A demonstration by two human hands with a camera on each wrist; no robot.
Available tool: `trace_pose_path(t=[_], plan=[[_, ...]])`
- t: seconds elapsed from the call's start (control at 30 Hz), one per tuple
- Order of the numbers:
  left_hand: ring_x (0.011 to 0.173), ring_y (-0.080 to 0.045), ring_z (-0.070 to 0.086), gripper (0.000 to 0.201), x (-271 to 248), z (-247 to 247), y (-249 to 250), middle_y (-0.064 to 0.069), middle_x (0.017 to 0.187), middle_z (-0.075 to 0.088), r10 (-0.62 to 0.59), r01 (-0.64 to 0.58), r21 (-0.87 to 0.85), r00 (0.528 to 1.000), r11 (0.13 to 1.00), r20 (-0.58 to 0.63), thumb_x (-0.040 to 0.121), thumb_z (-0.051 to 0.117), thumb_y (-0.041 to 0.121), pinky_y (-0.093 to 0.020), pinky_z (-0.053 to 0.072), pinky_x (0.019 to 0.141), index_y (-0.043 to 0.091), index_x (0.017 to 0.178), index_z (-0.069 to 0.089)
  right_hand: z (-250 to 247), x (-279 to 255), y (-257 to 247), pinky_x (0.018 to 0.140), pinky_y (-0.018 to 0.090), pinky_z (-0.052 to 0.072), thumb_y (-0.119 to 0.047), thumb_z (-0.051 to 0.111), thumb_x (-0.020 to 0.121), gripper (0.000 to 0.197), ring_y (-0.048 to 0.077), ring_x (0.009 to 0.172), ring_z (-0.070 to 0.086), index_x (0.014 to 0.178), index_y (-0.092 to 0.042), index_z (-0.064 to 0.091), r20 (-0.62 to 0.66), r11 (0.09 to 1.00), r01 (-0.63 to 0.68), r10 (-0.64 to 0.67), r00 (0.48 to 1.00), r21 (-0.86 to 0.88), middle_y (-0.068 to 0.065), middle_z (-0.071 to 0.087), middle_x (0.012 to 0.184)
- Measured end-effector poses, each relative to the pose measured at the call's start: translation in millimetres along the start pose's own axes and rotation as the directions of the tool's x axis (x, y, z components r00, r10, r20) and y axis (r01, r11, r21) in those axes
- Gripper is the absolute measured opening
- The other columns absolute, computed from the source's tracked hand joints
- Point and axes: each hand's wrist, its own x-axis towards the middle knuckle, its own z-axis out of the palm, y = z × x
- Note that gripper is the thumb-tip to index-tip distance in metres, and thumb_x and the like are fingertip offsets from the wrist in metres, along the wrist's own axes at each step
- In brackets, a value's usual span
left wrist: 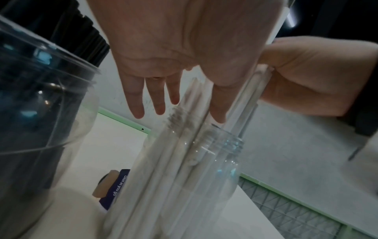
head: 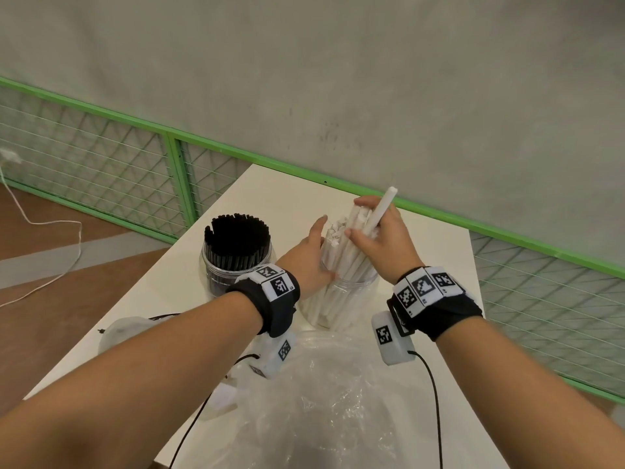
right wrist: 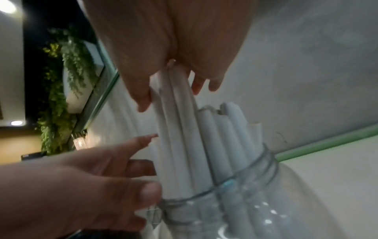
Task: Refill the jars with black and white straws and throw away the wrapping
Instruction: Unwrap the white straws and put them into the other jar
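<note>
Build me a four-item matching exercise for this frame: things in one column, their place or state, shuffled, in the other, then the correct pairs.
Things
1. black straws
2. white straws
3. plastic wrapping
4. left hand

Places or states
A. lying crumpled on the table's near edge
B. open, flat against the side of the white bundle
C. standing in the left jar, untouched
D. leaning in the right jar, gripped near the top by the right hand

Pairs: 1-C, 2-D, 3-A, 4-B
</note>
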Motion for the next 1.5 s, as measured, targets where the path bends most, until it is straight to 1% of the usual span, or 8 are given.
trace_pose_path(t=[0.2, 0.37, 0.7, 0.87, 1.03, 1.23, 1.4, 1.5], plan=[[0.131, -0.026, 0.043, 0.110, 7.5, -0.8, 3.0, -0.006, 0.148, 0.038, -0.109, 0.112, -0.032, 0.991, 0.993, 0.084, 0.073, 0.077, 0.041, -0.032, 0.038, 0.104, 0.015, 0.151, 0.004, -10.9, -24.2, 26.2, 0.106, 0.029, 0.027, -0.049, 0.080, 0.066, 0.117, 0.017, 0.142, 0.025, 0.152, -0.022, 0.006, -0.042, 0.911, -0.348, 0.366, 0.930, 0.223, -0.001, 0.023, 0.155], [0.104, -0.017, 0.055, 0.067, 9.8, -1.9, 15.5, 0.003, 0.114, 0.056, -0.035, 0.052, -0.113, 0.989, 0.992, 0.147, 0.074, 0.078, 0.025, -0.028, 0.044, 0.087, 0.016, 0.131, 0.042, 10.3, -28.7, 40.6, 0.102, 0.029, 0.044, -0.020, 0.082, 0.072, 0.087, 0.016, 0.122, 0.054, 0.141, -0.017, 0.029, 0.197, 0.877, -0.414, 0.373, 0.907, 0.243, -0.008, 0.055, 0.127], [0.102, -0.026, 0.059, 0.089, -0.3, -7.9, 6.8, -0.005, 0.127, 0.055, -0.003, 0.009, -0.209, 1.000, 0.978, 0.027, 0.081, 0.071, 0.026, -0.029, 0.047, 0.065, 0.024, 0.148, 0.012, 22.7, -35.7, 28.3, 0.115, 0.034, 0.025, -0.029, 0.084, 0.070, 0.118, 0.012, 0.137, 0.027, 0.152, -0.025, -0.001, 0.084, 0.927, -0.316, 0.305, 0.949, 0.201, 0.003, 0.021, 0.153], [0.110, -0.027, 0.058, 0.085, 0.4, -11.0, 14.0, -0.006, 0.135, 0.051, 0.016, -0.010, -0.190, 0.999, 0.982, 0.031, 0.087, 0.060, 0.022, -0.040, 0.050, 0.092, 0.028, 0.150, 0.003, 20.9, -34.3, 15.4, 0.119, 0.037, 0.020, -0.015, 0.072, 0.084, 0.103, 0.010, 0.143, 0.017, 0.152, -0.021, -0.005, 0.096, 0.917, -0.295, 0.279, 0.955, 0.269, 0.001, 0.009, 0.159], [0.115, -0.029, 0.056, 0.096, -1.7, -7.4, 11.3, -0.005, 0.152, 0.029, 0.056, -0.039, -0.237, 0.996, 0.971, 0.067, 0.083, 0.052, 0.002, -0.024, 0.047, 0.063, 0.035, 0.148, -0.010, 14.0, -31.5, 9.1, 0.111, 0.027, 0.023, -0.022, 0.056, 0.080, 0.090, 0.001, 0.137, 0.018, 0.152, -0.030, 0.002, 0.038, 0.840, -0.286, 0.303, 0.952, 0.461, -0.016, 0.012, 0.153], [0.145, -0.010, 0.010, 0.089, -5.5, -11.2, 22.7, 0.007, 0.159, 0.006, 0.138, -0.156, -0.302, 0.987, 0.941, -0.079, 0.085, 0.057, 0.007, -0.025, 0.017, 0.114, 0.030, 0.150, 0.001, 2.2, -33.1, 31.7, 0.111, 0.027, 0.018, -0.041, 0.046, 0.078, 0.080, 0.003, 0.141, 0.020, 0.151, -0.033, 0.014, -0.019, 0.731, -0.386, 0.478, 0.878, 0.563, -0.011, 0.017, 0.159], [0.146, -0.015, 0.008, 0.077, 8.1, -15.9, 41.9, 0.004, 0.159, 0.010, 0.400, -0.403, 0.012, 0.904, 0.915, -0.152, 0.087, 0.058, 0.040, -0.032, 0.009, 0.117, 0.033, 0.149, 0.014, 7.0, -38.7, 40.0, 0.119, 0.030, 0.015, -0.058, 0.044, 0.081, 0.081, 0.000, 0.138, 0.023, 0.151, -0.027, 0.018, 0.156, 0.745, -0.460, 0.445, 0.882, 0.483, -0.011, 0.020, 0.157], [0.146, -0.016, 0.012, 0.057, 14.5, -12.1, 39.2, 0.004, 0.159, 0.015, 0.378, -0.374, 0.183, 0.926, 0.909, 0.016, 0.096, 0.047, 0.037, -0.036, 0.015, 0.118, 0.026, 0.148, 0.026, 6.5, -35.6, 39.4, 0.100, 0.007, 0.032, -0.036, 0.042, 0.098, 0.033, -0.015, 0.114, 0.044, 0.131, -0.031, 0.043, 0.154, 0.806, -0.438, 0.412, 0.898, 0.398, -0.017, 0.045, 0.133]])
